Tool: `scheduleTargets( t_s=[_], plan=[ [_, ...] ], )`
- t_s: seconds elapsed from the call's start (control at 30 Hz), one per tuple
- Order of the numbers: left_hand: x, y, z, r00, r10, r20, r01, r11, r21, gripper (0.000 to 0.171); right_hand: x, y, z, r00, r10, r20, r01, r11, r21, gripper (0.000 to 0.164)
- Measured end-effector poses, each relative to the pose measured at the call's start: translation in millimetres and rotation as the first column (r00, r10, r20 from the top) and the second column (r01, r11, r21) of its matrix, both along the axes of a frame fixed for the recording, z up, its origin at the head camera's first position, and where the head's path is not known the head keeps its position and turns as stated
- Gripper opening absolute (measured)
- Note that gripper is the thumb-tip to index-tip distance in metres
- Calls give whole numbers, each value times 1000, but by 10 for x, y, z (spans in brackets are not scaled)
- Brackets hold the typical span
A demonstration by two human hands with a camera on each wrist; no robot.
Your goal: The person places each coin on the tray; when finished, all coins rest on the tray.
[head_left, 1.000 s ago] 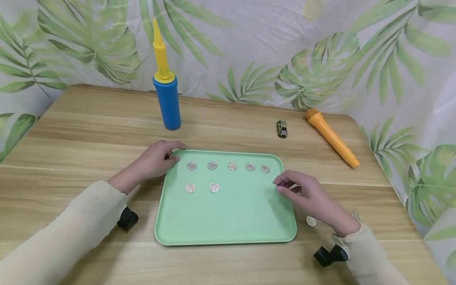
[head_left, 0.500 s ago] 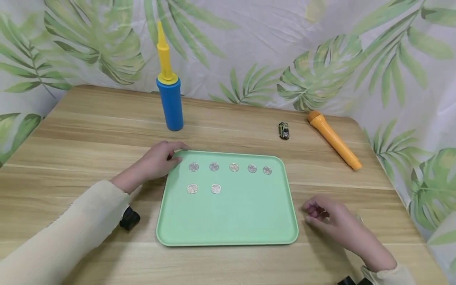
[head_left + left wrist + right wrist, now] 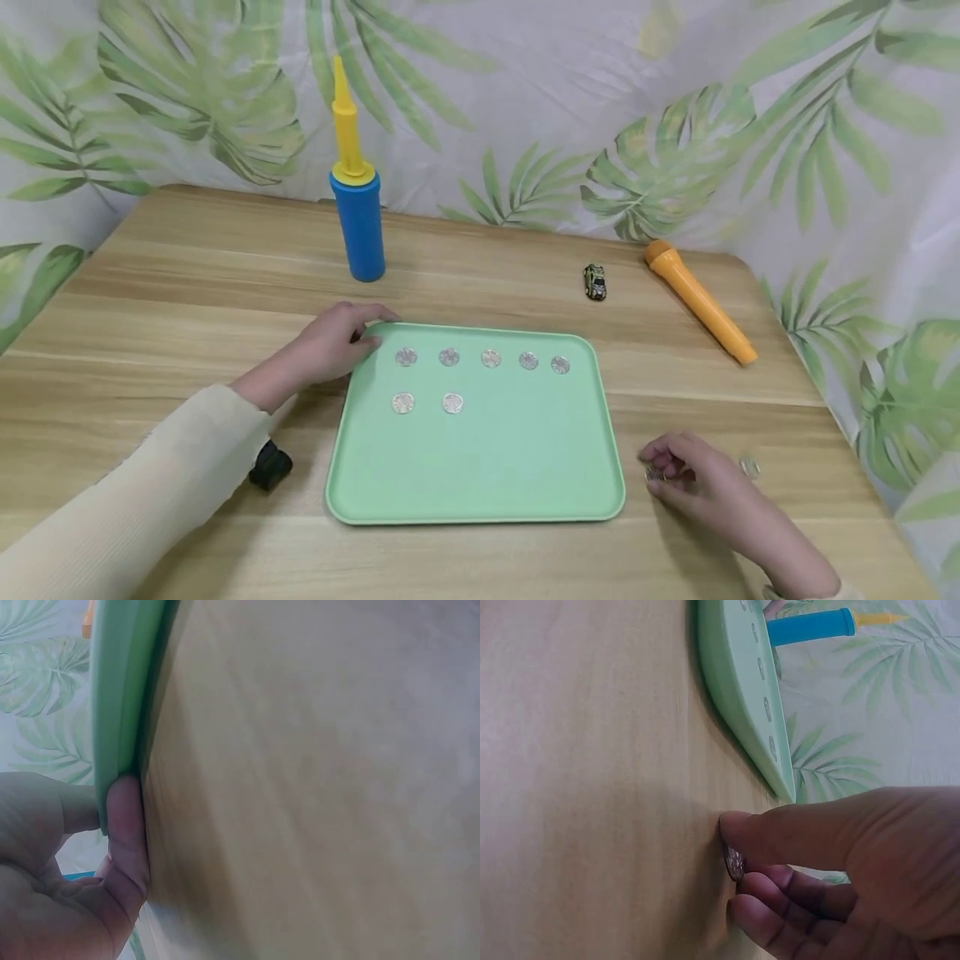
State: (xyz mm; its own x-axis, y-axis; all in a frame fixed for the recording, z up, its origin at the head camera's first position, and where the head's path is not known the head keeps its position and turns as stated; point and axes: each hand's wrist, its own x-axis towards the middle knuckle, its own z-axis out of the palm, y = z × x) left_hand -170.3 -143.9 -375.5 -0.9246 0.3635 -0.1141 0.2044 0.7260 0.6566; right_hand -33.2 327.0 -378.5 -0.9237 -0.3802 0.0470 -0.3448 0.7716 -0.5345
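A light green tray [image 3: 525,467] lies on the wooden table. Along its far side runs a row of several silvery coins [image 3: 491,358], with two coins [image 3: 452,403] below them at the left. My left hand [image 3: 333,337] grips the tray's far left corner; in the left wrist view, the thumb [image 3: 126,817] and a finger take the rim between them. Right of the tray, my right hand [image 3: 697,475] pinches a coin [image 3: 733,862] between thumb and fingers, tilted on edge close to the tabletop. Another coin [image 3: 749,467] lies just beyond that hand.
A blue and yellow hand pump [image 3: 360,225] stands upright behind the tray. At the back right are a small toy car [image 3: 595,282] and an orange toy microphone [image 3: 701,302]. A leaf-print cloth [image 3: 525,100] hangs behind the table [image 3: 187,275].
My right hand has moved from above the tray's right edge down to the coin on the table, and now pinches it. The left hand has stayed at the tray corner.
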Motion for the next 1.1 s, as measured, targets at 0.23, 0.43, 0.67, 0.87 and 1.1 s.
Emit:
scheduleTargets(
  t_s=[0.23, 0.43, 0.67, 0.87, 1.1],
  plan=[
    [0, -2, -9, 1000, 0, 5, 0, 1000, 5, 37, 2, -20, 16, 997, -34, 67, 35, 999, -11, 27],
    [-20, -3, -13, 1000, -2, 7, 2, 1000, -1, 37, -8, -16, 25, 993, -50, 103, 53, 998, -23, 23],
    [-23, -12, -22, 1000, -12, 14, 12, 1000, 3, 37, -37, -12, 32, 995, -33, 94, 34, 999, -11, 25],
    [-32, -18, -25, 1000, -4, 19, 4, 1000, -7, 37, -122, 6, 58, 999, -30, 39, 32, 998, -46, 18],
    [-34, -13, -39, 1000, -9, 22, 9, 1000, -3, 38, -275, -60, 152, 995, -100, 1, 100, 991, -88, 15]
  ],
)
